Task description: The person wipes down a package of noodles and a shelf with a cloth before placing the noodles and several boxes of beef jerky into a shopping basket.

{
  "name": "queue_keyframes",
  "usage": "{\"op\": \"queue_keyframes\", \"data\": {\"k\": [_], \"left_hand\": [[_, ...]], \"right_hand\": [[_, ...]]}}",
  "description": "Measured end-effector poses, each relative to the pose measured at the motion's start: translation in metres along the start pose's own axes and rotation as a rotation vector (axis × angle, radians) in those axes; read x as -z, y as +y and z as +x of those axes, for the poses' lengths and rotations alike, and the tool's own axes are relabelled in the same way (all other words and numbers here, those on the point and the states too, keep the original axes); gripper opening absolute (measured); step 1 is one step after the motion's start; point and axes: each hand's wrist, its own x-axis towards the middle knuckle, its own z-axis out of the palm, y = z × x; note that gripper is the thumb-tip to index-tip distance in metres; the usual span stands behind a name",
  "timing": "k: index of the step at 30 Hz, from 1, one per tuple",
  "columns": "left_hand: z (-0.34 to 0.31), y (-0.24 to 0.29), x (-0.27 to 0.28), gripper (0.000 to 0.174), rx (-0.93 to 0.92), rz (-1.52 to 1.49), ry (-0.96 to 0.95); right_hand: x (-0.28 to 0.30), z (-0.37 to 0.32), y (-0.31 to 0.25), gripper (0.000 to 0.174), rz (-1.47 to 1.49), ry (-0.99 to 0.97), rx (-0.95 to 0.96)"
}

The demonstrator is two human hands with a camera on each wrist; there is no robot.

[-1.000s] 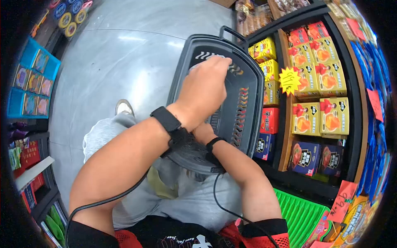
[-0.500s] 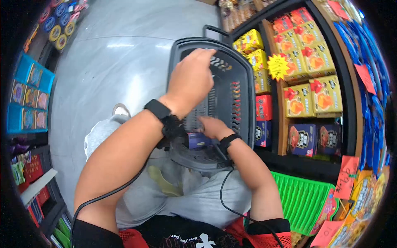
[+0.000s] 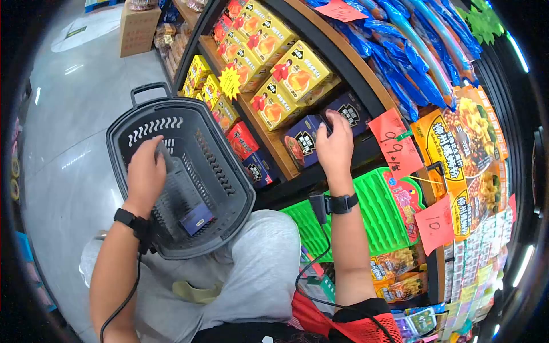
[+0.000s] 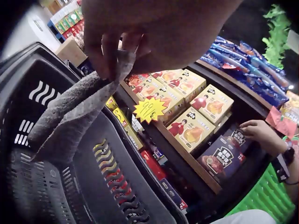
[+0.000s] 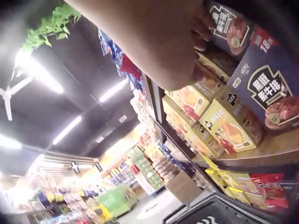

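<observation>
My left hand is over the black shopping basket, its fingers pinching a grey, rough-textured strip like folded cloth that hangs down into the basket. Inside the basket's near end lies a dark blue box. My right hand reaches into the low shelf, thumb and fingers apart, fingertips right at the rear dark blue box. Another dark blue box, printed with a meat picture, stands in front of it. In the right wrist view, the fingers overlap the upper blue box's edge.
Yellow boxes are stacked beyond the blue ones, above a wooden shelf edge. A green ridged tray sits nearer me. Red price cards and blue packets line the right. A carton stands on the floor.
My right hand has left the basket and moved right to the shelf. The blue box it was beside stays in the basket. The head view has swung right; my left hand stays over the basket.
</observation>
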Motion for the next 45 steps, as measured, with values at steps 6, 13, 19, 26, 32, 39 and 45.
{"op": "queue_keyframes", "data": {"k": [6, 13, 19, 26, 32, 39, 45], "left_hand": [[-0.016, 0.021, -0.012, 0.037, -0.097, 0.008, -0.006], [-0.021, 0.029, -0.003, 0.034, -0.014, -0.139, -0.046], [-0.010, 0.028, 0.003, 0.041, 0.280, -0.455, -0.010], [-0.007, 0.023, 0.004, 0.041, 0.593, -0.673, 0.033], [-0.015, 0.035, 0.015, 0.028, -0.055, -0.036, 0.008], [-0.006, 0.059, 0.043, 0.017, 0.054, -0.133, 0.089], [0.002, 0.074, 0.062, 0.014, -0.028, -0.440, 0.297]], "right_hand": [[-0.042, 0.002, 0.014, 0.076, -0.448, -0.427, -0.279], [-0.043, -0.002, 0.011, 0.074, -0.362, -0.490, -0.239], [-0.032, 0.004, -0.010, 0.089, -0.424, -0.529, -0.328], [-0.039, 0.015, -0.003, 0.085, -0.373, -0.481, -0.519], [-0.038, 0.012, -0.007, 0.092, -0.390, -0.407, -0.466], [-0.005, -0.003, -0.071, 0.098, -0.306, -0.420, -0.154], [-0.019, -0.041, -0.128, 0.093, 0.408, -0.406, 0.023]]}}
